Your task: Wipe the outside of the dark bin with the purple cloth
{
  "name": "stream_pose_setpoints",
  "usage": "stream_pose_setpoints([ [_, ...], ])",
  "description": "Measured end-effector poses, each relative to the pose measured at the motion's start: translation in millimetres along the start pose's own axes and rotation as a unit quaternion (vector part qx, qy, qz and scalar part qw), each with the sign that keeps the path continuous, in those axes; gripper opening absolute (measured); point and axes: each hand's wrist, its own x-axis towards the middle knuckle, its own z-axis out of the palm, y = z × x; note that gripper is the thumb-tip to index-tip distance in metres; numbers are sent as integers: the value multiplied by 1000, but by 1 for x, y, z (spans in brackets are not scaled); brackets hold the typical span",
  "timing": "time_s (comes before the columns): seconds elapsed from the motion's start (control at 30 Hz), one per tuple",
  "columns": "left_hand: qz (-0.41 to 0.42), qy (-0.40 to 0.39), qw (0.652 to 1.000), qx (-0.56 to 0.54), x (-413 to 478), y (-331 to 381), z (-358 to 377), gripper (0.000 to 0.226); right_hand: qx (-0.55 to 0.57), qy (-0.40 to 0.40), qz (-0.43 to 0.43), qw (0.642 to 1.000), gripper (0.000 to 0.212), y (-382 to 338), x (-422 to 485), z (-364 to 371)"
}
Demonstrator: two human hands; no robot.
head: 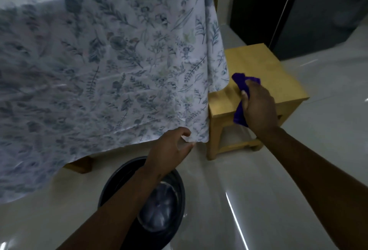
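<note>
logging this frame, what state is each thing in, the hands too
purple cloth: bunched in right hand, above the wooden stool
left hand: fingers at the floral tablecloth hem, holding nothing
dark bin: upright on the floor, open, untouched by the cloth

Home dining area: floral tablecloth (103, 66) over table, wooden stool (256, 82), glossy tiled floor (258, 200).
</note>
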Motion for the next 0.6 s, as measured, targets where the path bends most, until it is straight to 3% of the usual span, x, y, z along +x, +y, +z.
stream_pose_setpoints([
  [0.2, -1, -7, 1000, -8, 20, 23, -22, 29, -80, -100, -20, 992, 45, 5, 1, 14],
  [0.47, -68, -66, 995, -35, 15, 62, -50, 34, -112, -347, 34, 930, 81, -5, 17, -26],
  [0.6, -66, -67, 995, -16, 11, 92, -90, 44, -87, -332, 39, 938, 77, -23, 27, -74],
])
